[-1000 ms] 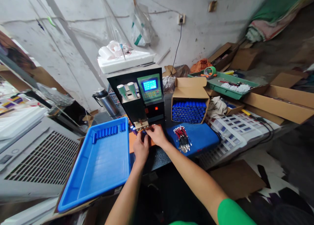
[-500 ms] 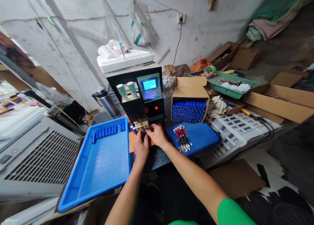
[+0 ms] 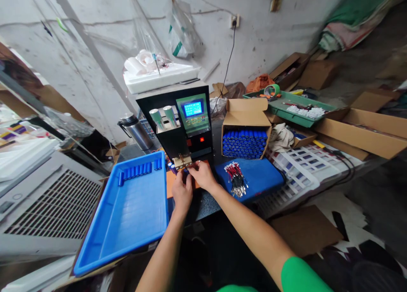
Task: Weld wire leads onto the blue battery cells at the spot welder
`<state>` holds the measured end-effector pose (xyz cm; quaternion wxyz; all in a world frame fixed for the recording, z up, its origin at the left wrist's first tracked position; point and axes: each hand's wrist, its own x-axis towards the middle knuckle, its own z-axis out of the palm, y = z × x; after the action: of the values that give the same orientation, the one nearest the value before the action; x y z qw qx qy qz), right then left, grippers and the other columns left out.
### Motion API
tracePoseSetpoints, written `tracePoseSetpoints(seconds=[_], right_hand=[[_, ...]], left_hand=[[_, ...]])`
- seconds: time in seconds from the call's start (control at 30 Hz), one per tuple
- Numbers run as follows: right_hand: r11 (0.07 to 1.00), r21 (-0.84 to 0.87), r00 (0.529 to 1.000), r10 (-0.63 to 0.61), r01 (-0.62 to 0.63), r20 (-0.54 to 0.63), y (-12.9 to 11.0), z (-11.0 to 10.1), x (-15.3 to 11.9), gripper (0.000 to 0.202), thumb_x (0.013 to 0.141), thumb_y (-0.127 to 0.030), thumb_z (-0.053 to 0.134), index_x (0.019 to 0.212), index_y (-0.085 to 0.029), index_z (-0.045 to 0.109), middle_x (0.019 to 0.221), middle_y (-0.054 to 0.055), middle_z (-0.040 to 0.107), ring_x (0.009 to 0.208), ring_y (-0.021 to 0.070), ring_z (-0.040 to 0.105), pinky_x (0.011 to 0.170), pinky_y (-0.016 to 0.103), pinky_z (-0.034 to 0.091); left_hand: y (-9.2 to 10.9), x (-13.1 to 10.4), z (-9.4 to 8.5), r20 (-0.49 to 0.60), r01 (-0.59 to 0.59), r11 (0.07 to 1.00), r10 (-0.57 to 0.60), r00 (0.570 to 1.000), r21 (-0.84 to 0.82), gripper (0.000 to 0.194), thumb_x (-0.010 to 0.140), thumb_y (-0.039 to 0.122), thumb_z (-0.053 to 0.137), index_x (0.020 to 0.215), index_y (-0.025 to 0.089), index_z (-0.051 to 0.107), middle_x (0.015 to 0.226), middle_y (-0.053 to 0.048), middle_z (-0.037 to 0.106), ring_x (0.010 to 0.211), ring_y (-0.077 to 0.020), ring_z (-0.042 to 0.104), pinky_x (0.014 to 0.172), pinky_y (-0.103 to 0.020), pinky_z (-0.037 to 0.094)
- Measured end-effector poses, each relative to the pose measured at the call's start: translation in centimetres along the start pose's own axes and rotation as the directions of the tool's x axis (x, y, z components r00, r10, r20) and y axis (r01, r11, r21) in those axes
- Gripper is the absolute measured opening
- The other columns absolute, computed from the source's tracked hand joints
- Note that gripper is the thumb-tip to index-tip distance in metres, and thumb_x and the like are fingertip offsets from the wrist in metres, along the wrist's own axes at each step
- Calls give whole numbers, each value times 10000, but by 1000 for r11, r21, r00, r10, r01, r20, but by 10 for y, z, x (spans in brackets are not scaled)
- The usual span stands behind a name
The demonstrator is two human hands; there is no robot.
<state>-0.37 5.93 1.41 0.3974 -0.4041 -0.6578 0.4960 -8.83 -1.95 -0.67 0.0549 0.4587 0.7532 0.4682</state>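
Note:
A black machine (image 3: 200, 149) with a lit screen (image 3: 193, 108) stands at the centre of the bench. My left hand (image 3: 183, 192) and my right hand (image 3: 204, 175) meet below its metal tips (image 3: 182, 161), fingers bent and pressed together around something small that they mostly hide. Beneath them lies an orange board (image 3: 171, 182). On the left, a blue tray (image 3: 136, 215) holds a row of blue cylinders (image 3: 137, 170). Right of my hands, a bundle of red and black wires (image 3: 237, 179) rests on a blue pad (image 3: 265, 179).
An open carton (image 3: 246, 119) of blue cylinders stands behind the pad. Farther right are a green tray (image 3: 294, 109), a white plastic crate (image 3: 294, 167) and long cardboard boxes (image 3: 365, 124). A steel flask (image 3: 137, 133) stands left of the machine.
Both hands keep their place under the machine's tips. The view has shifted very slightly, and the purple-blue glow on the lower part of the machine's panel is gone.

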Motion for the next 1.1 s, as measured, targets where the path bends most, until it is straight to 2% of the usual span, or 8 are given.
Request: tracePoseSetpoints(seconds=[0.17, 0.4, 0.67, 0.77, 0.9, 1.0, 1.1], right_hand=[[1000, 26, 1000, -5, 4, 11, 7, 1, 2, 104, 841, -303, 682, 833, -201, 698, 844, 63, 749, 827, 217, 698, 745, 298, 528], [984, 146, 992, -114, 104, 60, 20, -10, -3, 117, 842, -300, 656, 837, -183, 662, 852, 41, 728, 809, 188, 679, 768, 286, 519], [991, 61, 987, -124, 118, 100, 23, -18, -4, 164, 811, -286, 625, 689, -176, 624, 688, 6, 660, 668, 156, 593, 628, 248, 442], [992, 88, 990, -101, 92, 98, 22, -20, -4, 229, 796, -313, 609, 610, -189, 566, 564, -25, 567, 577, 139, 529, 561, 235, 395], [982, 187, 991, -35, 10, 130, 21, -23, -3, 283, 777, -349, 591, 555, -205, 491, 468, -49, 467, 469, 112, 435, 477, 220, 328], [975, 222, 989, -18, -15, 147, 21, -23, -4, 289, 766, -364, 594, 554, -208, 476, 459, -53, 459, 450, 104, 419, 461, 215, 314], [973, 232, 989, -22, -13, 149, 20, -24, -4, 281, 757, -375, 609, 567, -204, 493, 465, -53, 465, 458, 109, 437, 465, 217, 326]], left_hand=[[1, 0, 0, -6, 9, 1000, -9, 1000, 14, 359, 916, 414, 514, 1170, 189, 633, 922, -78, 721, 792, -218, 673, 709, -315, 484], [-2, 0, 2, -10, -21, 1000, 21, 1000, 5, 330, 916, 387, 523, 1161, 192, 630, 958, -69, 717, 834, -211, 669, 739, -306, 477], [-1, 2, 2, -17, 2, 1000, -2, 1000, -3, 311, 899, 388, 546, 1130, 200, 637, 897, -57, 712, 804, -214, 668, 724, -317, 487], [-1, 1, 1, -2, 12, 998, -13, 1000, -63, 324, 882, 375, 574, 1148, 200, 628, 934, -62, 715, 868, -219, 682, 792, -342, 520], [-7, -5, -2, -38, -33, 970, 25, 999, -242, 387, 884, 337, 566, 1236, 178, 570, 1180, -118, 678, 1086, -215, 662, 961, -371, 522], [-13, -10, -4, -76, -40, 972, 22, 997, -232, 356, 890, 321, 550, 1215, 179, 577, 1211, -128, 663, 1131, -221, 644, 1009, -401, 507], [-15, -13, -5, -49, -29, 978, 19, 999, -205, 351, 890, 332, 560, 1209, 186, 583, 1197, -122, 670, 1108, -221, 654, 997, -405, 516]])
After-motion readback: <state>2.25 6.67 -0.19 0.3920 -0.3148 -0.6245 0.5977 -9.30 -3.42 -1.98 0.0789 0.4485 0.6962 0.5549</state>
